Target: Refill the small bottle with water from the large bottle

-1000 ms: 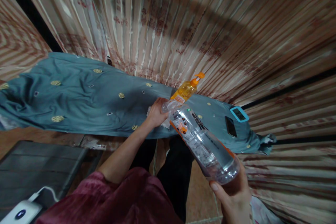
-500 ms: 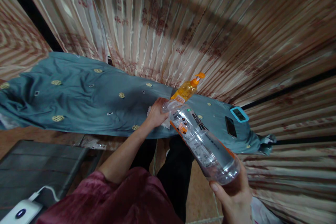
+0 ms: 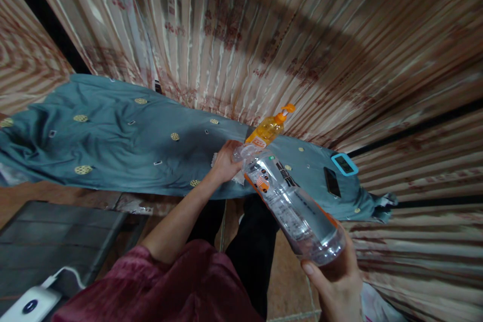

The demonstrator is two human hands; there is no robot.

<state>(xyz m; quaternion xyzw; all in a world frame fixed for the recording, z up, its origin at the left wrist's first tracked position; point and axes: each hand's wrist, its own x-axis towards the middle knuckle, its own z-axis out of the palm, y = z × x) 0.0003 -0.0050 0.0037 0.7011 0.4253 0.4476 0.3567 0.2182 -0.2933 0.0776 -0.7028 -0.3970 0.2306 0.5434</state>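
Observation:
A large clear plastic bottle (image 3: 294, 206) with a grey and orange label is tilted, its neck end pointing up and left. My right hand (image 3: 335, 282) grips its base, thumb on the near side. My left hand (image 3: 226, 162) is closed around clear plastic at the neck end; the fingers partly hide the mouth. Just behind stands a pump bottle (image 3: 266, 131) of yellow-orange liquid with an orange pump head. Beneath my left hand lies a whitish piece of cloth or paper (image 3: 238, 177), mostly covered.
A teal patterned cloth (image 3: 113, 136) covers the long narrow surface. To the right lie a dark phone (image 3: 332, 182) and a blue-framed device (image 3: 344, 164). Pleated curtains (image 3: 241, 35) hang close behind. A white device with a cable (image 3: 32, 306) rests on a grey seat (image 3: 56, 241), lower left.

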